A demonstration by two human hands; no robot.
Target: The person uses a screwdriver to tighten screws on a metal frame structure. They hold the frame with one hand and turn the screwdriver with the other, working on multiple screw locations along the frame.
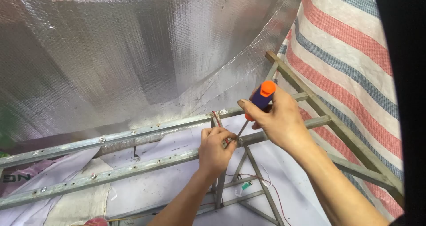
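Silver bubble-foil sheet (133, 53) fills the background | striped red, blue and white tarp (346, 53) at right | grey metal frame (133, 164) crosses below | right hand (279, 119) fingers closed around orange-and-purple screwdriver (262, 97), tip at frame joint | left hand (215, 150) fingers pinched at that joint.

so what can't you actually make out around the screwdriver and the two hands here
- Head view: the screwdriver tip and any screw are hidden by the left hand.
- The right hand covers most of the handle.
- The green part on the red wire is too small to identify.
- The metal frame is cut off at the left edge.
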